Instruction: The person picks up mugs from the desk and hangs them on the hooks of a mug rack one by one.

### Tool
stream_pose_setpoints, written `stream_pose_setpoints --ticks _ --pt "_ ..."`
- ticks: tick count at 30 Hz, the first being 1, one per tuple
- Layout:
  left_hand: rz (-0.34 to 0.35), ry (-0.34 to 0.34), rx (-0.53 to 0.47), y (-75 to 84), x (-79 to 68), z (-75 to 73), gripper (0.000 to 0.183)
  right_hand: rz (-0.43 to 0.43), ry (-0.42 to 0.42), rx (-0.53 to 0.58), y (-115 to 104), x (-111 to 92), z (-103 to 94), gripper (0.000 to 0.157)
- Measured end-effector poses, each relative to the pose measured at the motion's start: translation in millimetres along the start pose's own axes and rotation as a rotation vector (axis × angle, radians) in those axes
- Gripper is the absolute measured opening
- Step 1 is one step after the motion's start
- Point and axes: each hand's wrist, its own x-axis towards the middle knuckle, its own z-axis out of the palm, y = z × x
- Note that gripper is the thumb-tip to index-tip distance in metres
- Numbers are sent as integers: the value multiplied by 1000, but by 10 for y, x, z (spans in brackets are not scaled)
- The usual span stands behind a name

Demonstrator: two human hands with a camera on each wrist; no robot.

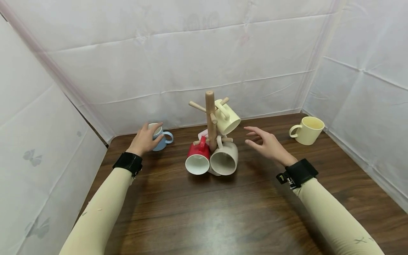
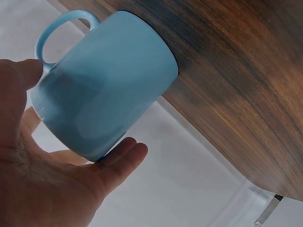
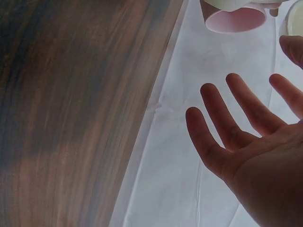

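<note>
At the back left, a light blue mug stands upright on the table, its handle turned right. My left hand holds it near the rim from above. The left wrist view shows the thumb beside the handle of the blue mug and the fingers along the opposite side. My right hand hovers over the table with fingers spread and nothing in it. It is to the right of a wooden mug tree. A pale yellow mug hangs on an upper peg; a red mug and a beige mug hang lower.
A second yellow mug stands at the back right, handle to the left. Behind the tree, a pink mug is partly hidden. White sheeting closes off the back and both sides of the dark wooden table.
</note>
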Motion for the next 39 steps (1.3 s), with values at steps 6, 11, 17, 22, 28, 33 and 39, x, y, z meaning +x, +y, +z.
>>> stream_pose_setpoints --ticks 6,11,17,22,28,33,39 --pt "11 10 38 -15 25 23 51 9 -48 19 -6 -25 28 47" --pt "21 26 50 -22 51 55 50 12 -57 26 -15 -41 41 46" --pt "22 26 35 -47 38 52 50 33 -78 32 -21 -10 71 45" --pt "67 57 27 -48 32 43 49 44 -99 20 -40 21 49 46" --pt "81 75 22 -61 24 32 49 41 -106 25 -36 12 55 46" --pt "75 100 25 -87 10 38 49 41 -108 31 -34 -19 46 45" --pt "117 197 -27 -47 -9 15 50 43 -65 23 -50 -28 -30 45"
